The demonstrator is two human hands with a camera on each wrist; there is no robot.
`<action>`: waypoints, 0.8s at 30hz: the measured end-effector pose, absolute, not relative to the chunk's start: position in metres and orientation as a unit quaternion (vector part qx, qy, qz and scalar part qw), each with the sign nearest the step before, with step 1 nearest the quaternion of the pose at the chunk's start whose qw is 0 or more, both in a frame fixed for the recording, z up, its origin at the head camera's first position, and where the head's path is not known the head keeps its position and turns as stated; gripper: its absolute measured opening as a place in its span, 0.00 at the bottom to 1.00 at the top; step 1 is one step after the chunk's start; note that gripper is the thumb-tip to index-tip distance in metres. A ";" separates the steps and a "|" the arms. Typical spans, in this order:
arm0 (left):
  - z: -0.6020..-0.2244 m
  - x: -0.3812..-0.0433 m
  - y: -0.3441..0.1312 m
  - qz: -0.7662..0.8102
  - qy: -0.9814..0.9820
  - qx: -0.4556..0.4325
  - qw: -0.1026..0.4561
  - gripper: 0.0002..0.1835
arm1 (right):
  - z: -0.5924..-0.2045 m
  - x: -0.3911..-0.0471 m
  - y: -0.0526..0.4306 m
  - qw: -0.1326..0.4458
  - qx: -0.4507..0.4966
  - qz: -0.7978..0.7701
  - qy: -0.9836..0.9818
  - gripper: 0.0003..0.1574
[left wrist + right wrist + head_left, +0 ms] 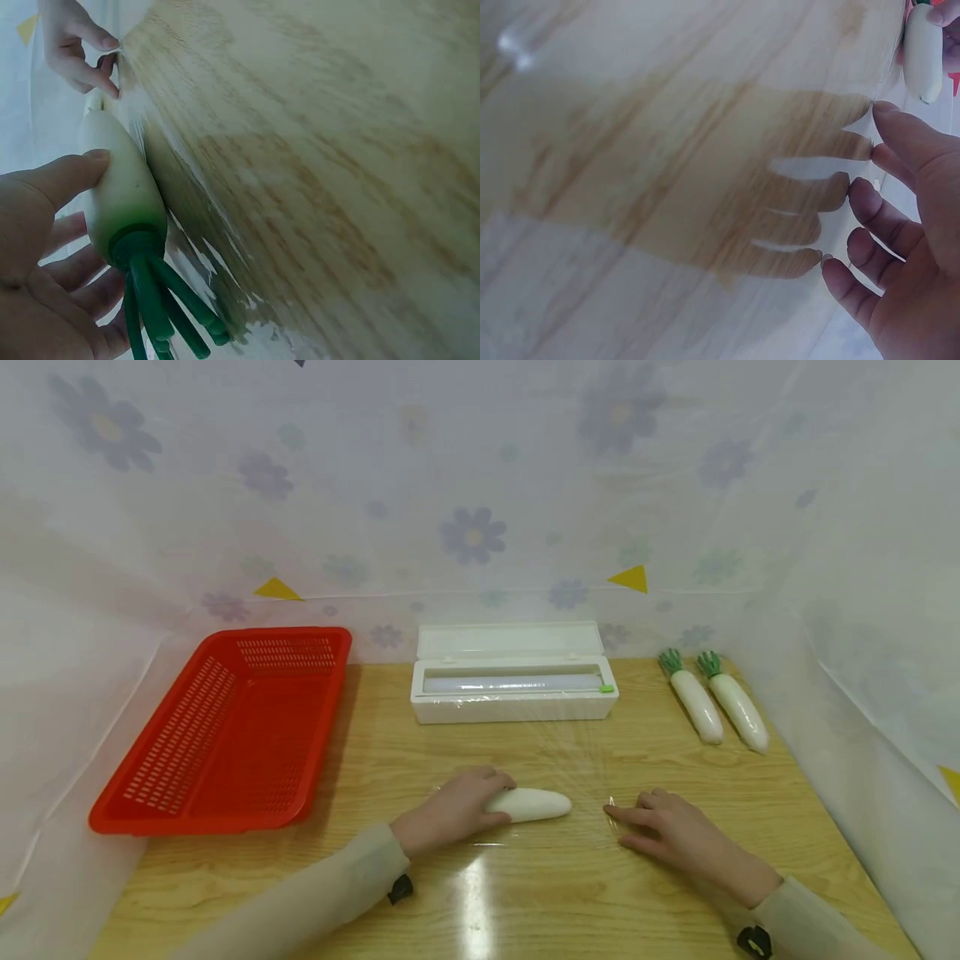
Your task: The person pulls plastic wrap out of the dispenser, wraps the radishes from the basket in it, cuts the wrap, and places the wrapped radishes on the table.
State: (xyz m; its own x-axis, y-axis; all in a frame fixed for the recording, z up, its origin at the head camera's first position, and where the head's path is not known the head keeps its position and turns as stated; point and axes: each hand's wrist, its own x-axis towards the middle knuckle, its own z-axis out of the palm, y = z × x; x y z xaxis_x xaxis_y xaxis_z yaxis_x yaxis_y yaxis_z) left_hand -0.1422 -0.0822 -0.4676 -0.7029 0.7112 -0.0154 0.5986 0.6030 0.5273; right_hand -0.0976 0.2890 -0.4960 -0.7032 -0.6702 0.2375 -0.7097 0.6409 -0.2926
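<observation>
A white radish [534,805] with a green top lies on the table, on or beside a sheet of clear cling film [581,760]. My left hand [461,802] grips it near its leafy end, thumb on one side and fingers on the other. The green leaves [161,307] show only in the left wrist view. To the right, my right hand [678,835] touches the film's edge with its fingertips, thumb and index finger apart. The film runs back to a white cling film dispenser [513,708], whose lid stands up over the roll.
A red plastic basket [318,760] stands on the left of the wooden table [570,902]. At the back right lie two more radishes, an inner radish [697,706] and an outer radish [738,714]. Flower-patterned sheeting [480,468] hangs behind.
</observation>
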 end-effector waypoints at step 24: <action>-0.472 -0.146 -0.093 0.235 0.895 0.364 0.103 0.19 | -0.499 -0.097 0.289 0.075 0.379 0.183 -0.904 0.27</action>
